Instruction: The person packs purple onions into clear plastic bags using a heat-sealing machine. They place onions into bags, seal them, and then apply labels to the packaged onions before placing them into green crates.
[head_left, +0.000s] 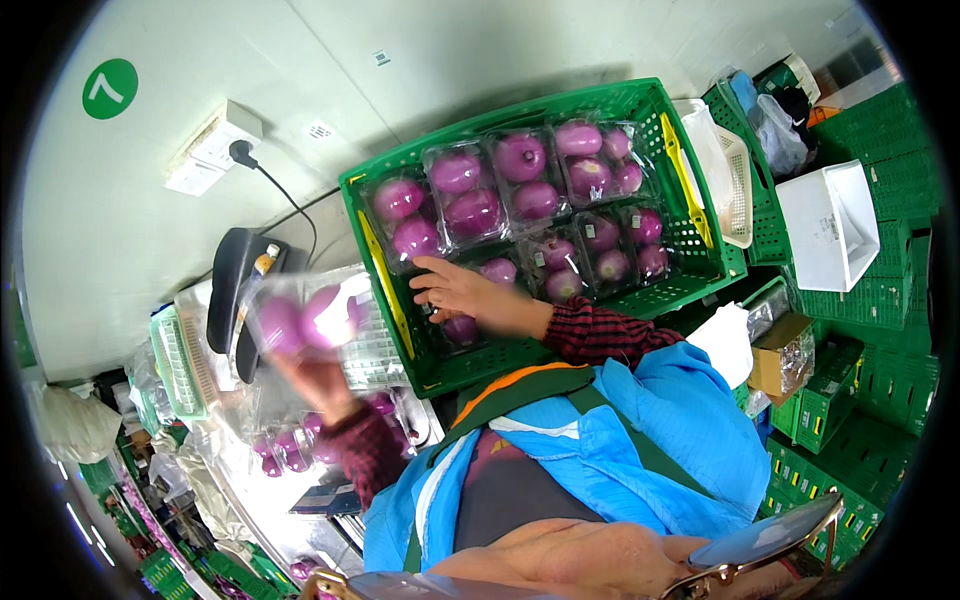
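On the white wall (230,50), up to your left, you see a round green sign (109,88) carrying a single white angled mark (106,88). Two small printed stickers (319,130) (381,58) on that wall are too tiny for you to read. In front of you, some clear onion packs (558,268) bear little pale labels (540,259) whose print you cannot make out either.

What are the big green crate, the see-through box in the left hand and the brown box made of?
The green crate looks like hard, slightly shiny plastic, with holes in its walls. The clear box in the left hand is probably thin, glossy plastic: it's blurred, but purple onions show through. The brown box seems like dull cardboard, with plain, flat sides.
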